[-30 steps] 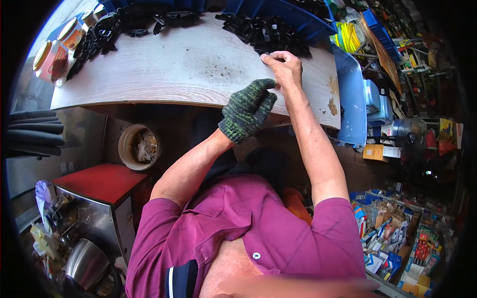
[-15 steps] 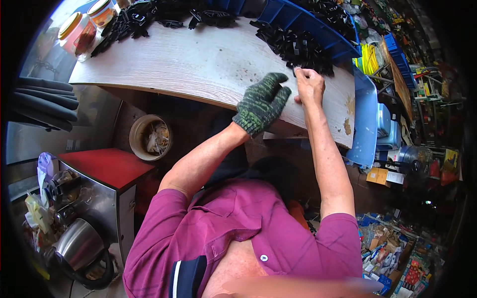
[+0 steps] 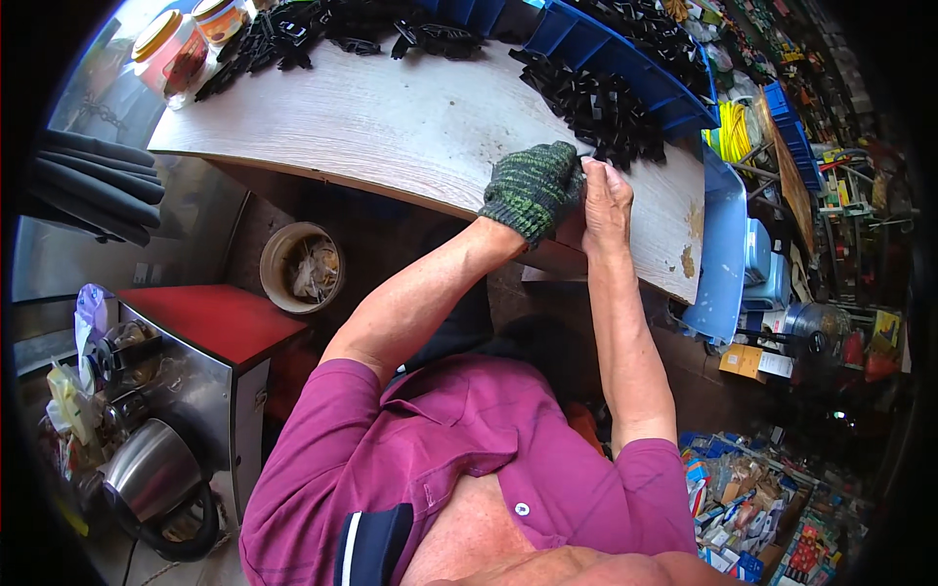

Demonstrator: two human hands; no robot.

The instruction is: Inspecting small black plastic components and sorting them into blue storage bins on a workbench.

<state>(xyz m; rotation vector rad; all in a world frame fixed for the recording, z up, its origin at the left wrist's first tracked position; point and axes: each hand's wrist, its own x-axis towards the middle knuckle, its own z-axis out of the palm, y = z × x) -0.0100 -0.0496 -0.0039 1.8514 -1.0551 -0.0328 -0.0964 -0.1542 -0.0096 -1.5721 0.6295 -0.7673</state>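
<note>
My left hand (image 3: 533, 190), in a green and black knitted glove, is closed over the right part of the white wood-grain table (image 3: 381, 122). Bare and pinched, my right hand (image 3: 607, 200) meets it fingertip to fingertip. Whatever lies between the fingers is too small and too covered to name; only a pale speck shows there. Just beyond both hands lies a heap of small black plastic parts (image 3: 601, 112). A second heap of black parts (image 3: 278, 37) spreads along the far left of the tabletop.
A blue plastic bin (image 3: 625, 68) with more black parts stands behind the near heap. Two lidded jars (image 3: 171, 59) sit at the far left corner. Below the table is a bucket with scraps (image 3: 266, 269); a steel kettle (image 3: 154, 469) stands beside the red-topped cabinet (image 3: 210, 322).
My left hand has moved right and closed, its fingers now against my right hand's. My right hand has drawn slightly back from the black heap. The whole view has shifted a little.
</note>
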